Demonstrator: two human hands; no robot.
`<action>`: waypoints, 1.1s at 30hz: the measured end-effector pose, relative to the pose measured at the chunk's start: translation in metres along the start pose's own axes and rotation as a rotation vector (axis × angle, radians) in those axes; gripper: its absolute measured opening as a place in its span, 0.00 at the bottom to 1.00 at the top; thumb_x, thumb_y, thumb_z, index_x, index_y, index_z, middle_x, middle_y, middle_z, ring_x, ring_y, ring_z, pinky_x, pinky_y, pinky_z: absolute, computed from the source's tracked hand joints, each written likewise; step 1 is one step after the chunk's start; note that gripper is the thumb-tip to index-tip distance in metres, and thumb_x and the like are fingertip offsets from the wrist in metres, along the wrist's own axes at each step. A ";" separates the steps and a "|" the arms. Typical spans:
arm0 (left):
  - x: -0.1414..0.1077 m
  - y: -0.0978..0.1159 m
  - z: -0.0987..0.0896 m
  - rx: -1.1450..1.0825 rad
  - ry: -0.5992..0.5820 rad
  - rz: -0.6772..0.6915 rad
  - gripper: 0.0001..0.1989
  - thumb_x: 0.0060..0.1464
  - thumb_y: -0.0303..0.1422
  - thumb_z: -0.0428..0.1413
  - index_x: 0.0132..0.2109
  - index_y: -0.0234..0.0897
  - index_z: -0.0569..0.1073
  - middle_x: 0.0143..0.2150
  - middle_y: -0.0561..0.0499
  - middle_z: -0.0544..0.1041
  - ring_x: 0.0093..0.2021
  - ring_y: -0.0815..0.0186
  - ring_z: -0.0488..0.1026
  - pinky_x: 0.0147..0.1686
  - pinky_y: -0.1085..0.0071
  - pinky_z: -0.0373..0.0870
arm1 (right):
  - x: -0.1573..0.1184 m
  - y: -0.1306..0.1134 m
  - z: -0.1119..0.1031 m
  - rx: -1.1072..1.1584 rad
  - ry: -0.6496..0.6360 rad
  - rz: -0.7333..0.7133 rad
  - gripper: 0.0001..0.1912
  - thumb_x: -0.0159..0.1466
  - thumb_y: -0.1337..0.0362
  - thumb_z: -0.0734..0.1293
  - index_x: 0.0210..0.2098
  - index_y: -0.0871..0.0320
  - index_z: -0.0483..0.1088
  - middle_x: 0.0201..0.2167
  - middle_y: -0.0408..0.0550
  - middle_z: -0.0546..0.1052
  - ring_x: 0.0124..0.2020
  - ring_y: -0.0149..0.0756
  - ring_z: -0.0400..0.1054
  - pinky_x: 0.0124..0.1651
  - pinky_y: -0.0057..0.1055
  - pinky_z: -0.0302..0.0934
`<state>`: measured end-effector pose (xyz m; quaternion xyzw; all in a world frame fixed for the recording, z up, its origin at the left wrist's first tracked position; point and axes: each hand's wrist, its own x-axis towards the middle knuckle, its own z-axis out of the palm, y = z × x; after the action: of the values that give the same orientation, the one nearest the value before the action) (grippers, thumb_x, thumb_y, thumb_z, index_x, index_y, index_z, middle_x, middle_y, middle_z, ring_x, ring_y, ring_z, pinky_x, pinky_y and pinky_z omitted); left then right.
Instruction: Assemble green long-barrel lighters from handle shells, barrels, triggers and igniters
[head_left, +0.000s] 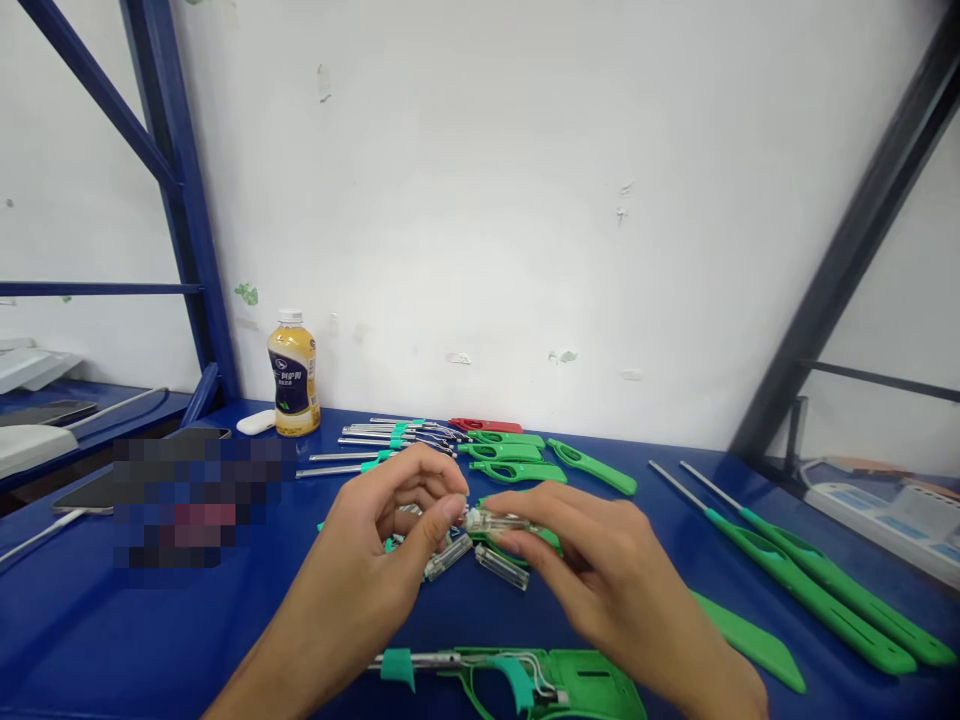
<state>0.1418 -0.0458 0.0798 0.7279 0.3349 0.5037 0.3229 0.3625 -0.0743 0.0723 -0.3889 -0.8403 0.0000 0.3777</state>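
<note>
My right hand (592, 550) pinches a small clear lighter fuel tank (499, 521) between thumb and fingers, with its white valve end pointing left. At that end, my left hand (394, 525) has its thumb and fingertips closed together; whatever they grip is too small to make out. Two more clear fuel tanks (502, 568) lie on the blue table just below the hands. Nearest me is an opened green lighter shell (600, 685), with a metal tube, a teal trigger (517, 683) and thin white wires in it. My right wrist partly covers a green shell half (754, 640).
Behind my hands lie several green shell halves (517, 470), a red one (487, 426) and metal lighter tubes (330, 470). Two long green lighters (817, 580) rest at the right. A juice bottle (294, 380) and a phone (90, 490) are at the left, beside a blue frame post (184, 200).
</note>
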 end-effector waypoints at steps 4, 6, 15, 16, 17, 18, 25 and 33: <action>-0.002 -0.001 -0.002 -0.054 -0.032 -0.039 0.09 0.69 0.41 0.59 0.42 0.42 0.76 0.30 0.57 0.71 0.28 0.71 0.68 0.26 0.78 0.67 | -0.002 0.000 -0.002 -0.064 0.044 0.002 0.12 0.79 0.60 0.65 0.57 0.49 0.78 0.43 0.43 0.85 0.36 0.33 0.79 0.35 0.28 0.67; -0.004 0.000 -0.003 -0.064 -0.037 -0.057 0.10 0.69 0.43 0.60 0.42 0.42 0.75 0.28 0.58 0.69 0.26 0.72 0.65 0.23 0.79 0.63 | -0.003 0.001 -0.003 -0.084 0.055 0.010 0.12 0.79 0.60 0.65 0.57 0.48 0.79 0.43 0.43 0.85 0.35 0.32 0.79 0.31 0.28 0.64; -0.001 0.002 0.001 -0.235 -0.102 -0.107 0.14 0.68 0.47 0.62 0.42 0.42 0.72 0.25 0.60 0.67 0.22 0.73 0.61 0.17 0.80 0.58 | 0.000 0.002 -0.005 -0.056 0.007 -0.013 0.14 0.80 0.61 0.64 0.60 0.49 0.78 0.41 0.43 0.84 0.35 0.32 0.77 0.36 0.29 0.66; -0.001 0.001 0.001 -0.270 -0.121 -0.119 0.15 0.68 0.47 0.62 0.42 0.42 0.71 0.26 0.61 0.67 0.21 0.74 0.60 0.16 0.80 0.57 | 0.001 0.001 -0.004 -0.068 -0.003 -0.020 0.16 0.80 0.61 0.64 0.62 0.48 0.77 0.40 0.43 0.83 0.33 0.31 0.75 0.34 0.28 0.64; -0.002 0.000 0.002 -0.308 -0.131 -0.129 0.15 0.67 0.47 0.63 0.41 0.42 0.71 0.26 0.61 0.67 0.21 0.75 0.59 0.16 0.81 0.57 | 0.001 0.001 -0.004 -0.083 -0.017 -0.031 0.17 0.81 0.61 0.62 0.65 0.46 0.76 0.39 0.43 0.82 0.31 0.31 0.74 0.32 0.28 0.63; -0.002 -0.001 0.002 -0.348 -0.135 -0.140 0.16 0.67 0.46 0.64 0.41 0.42 0.70 0.27 0.61 0.67 0.21 0.75 0.58 0.17 0.82 0.58 | 0.001 0.001 -0.004 -0.097 -0.031 -0.043 0.19 0.81 0.61 0.61 0.67 0.44 0.74 0.38 0.43 0.82 0.30 0.30 0.72 0.31 0.28 0.61; -0.009 0.002 0.006 -0.508 -0.099 -0.181 0.26 0.63 0.47 0.68 0.35 0.42 0.59 0.30 0.61 0.68 0.24 0.77 0.61 0.17 0.86 0.60 | -0.004 0.003 0.000 -0.211 -0.071 -0.107 0.29 0.79 0.72 0.58 0.73 0.41 0.66 0.41 0.42 0.81 0.29 0.30 0.73 0.31 0.27 0.62; -0.009 -0.006 0.005 -0.494 -0.159 -0.172 0.25 0.70 0.45 0.62 0.33 0.41 0.56 0.27 0.62 0.71 0.18 0.79 0.68 0.17 0.84 0.62 | -0.007 0.003 0.009 -0.414 -0.039 -0.157 0.40 0.69 0.81 0.56 0.74 0.43 0.62 0.42 0.41 0.81 0.25 0.32 0.71 0.25 0.33 0.50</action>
<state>0.1430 -0.0497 0.0690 0.6331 0.2360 0.4819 0.5578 0.3620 -0.0739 0.0607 -0.3914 -0.8573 -0.1943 0.2722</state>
